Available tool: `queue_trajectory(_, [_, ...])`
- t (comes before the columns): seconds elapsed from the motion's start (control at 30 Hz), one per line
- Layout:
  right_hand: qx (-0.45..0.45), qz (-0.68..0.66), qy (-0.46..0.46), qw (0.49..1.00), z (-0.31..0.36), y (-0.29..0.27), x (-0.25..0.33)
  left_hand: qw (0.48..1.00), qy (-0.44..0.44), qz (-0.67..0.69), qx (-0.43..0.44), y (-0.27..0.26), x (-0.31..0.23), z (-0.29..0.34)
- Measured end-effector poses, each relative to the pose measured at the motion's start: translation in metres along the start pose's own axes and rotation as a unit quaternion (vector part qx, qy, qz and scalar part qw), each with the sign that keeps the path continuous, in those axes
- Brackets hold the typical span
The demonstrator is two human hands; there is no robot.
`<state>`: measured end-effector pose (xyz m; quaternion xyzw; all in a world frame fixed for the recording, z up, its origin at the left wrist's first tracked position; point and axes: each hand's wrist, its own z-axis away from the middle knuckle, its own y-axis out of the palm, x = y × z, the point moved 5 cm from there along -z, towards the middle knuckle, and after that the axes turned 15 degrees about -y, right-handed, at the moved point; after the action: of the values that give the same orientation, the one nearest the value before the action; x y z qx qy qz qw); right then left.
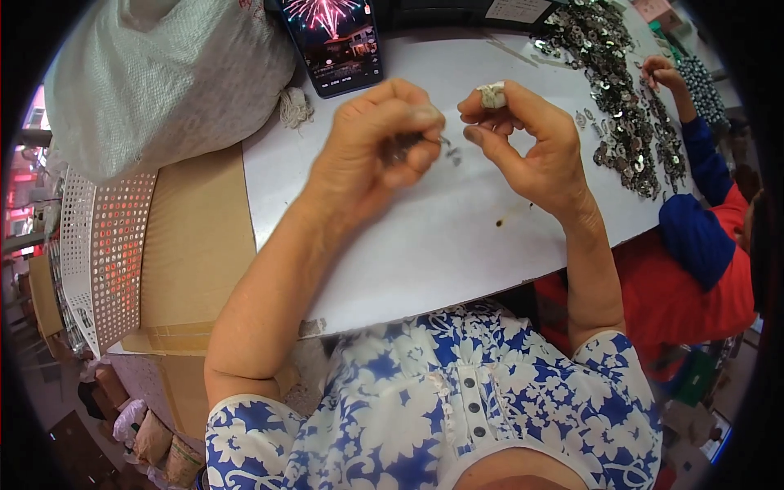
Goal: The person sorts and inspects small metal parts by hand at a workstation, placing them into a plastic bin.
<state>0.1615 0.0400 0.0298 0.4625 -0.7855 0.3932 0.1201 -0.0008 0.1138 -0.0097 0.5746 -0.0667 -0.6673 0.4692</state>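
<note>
Over the white tabletop (392, 269), my left hand (371, 135) is raised and partly smeared by motion. Its fingers curl round several small dark metal pieces (400, 147), partly hidden in the palm. A small blurred grey piece (455, 154) shows between my hands, just off the left fingertips; whether it is touching them is unclear. Facing it, my right hand (531, 143) has white tape (492, 95) wrapped on the index finger. A gap shows between its thumb and index fingertip, with nothing visible in it. Its other fingers are bent inward.
A spread heap of small shiny metal pieces (625, 106) covers the table's right side, where another person's hand (661, 72) reaches in. At the far left stand a white woven sack (171, 82) and a perforated white basket (118, 253). A phone (347, 73) leans at the back.
</note>
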Motion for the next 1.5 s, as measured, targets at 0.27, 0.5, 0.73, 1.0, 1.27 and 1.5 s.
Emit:
queue_trajectory(0.27, [0.109, 0.084, 0.004, 0.99, 0.004, 0.016, -0.004, 0.991, 0.029, 0.114, 0.064, -0.009, -0.026, 0.007])
queue_trajectory(0.5, [0.149, 0.175, -0.095, 0.969, 0.001, 0.036, -0.007, 0.977, 0.024, 0.143, 0.157, -0.007, -0.026, 0.003])
queue_trajectory(0.73, [0.098, 0.132, -0.058, 0.985, 0.002, 0.018, -0.015, 0.996, 0.025, 0.085, 0.02, -0.004, -0.006, 0.0])
queue_trajectory(1.0, [-0.043, 0.173, -0.213, 0.961, -0.002, 0.011, 0.013, 0.999, -0.033, 0.034, -0.024, 0.007, 0.015, -0.003])
queue_trajectory(1.27, [-0.021, 0.053, -0.068, 0.996, 0.0, 0.004, 0.003, 0.999, 0.003, -0.043, -0.023, 0.007, 0.01, -0.002])
queue_trajectory(1.5, [0.234, -0.013, -0.007, 0.972, 0.012, 0.025, -0.003, 0.999, 0.03, -0.013, 0.03, 0.002, 0.001, 0.002])
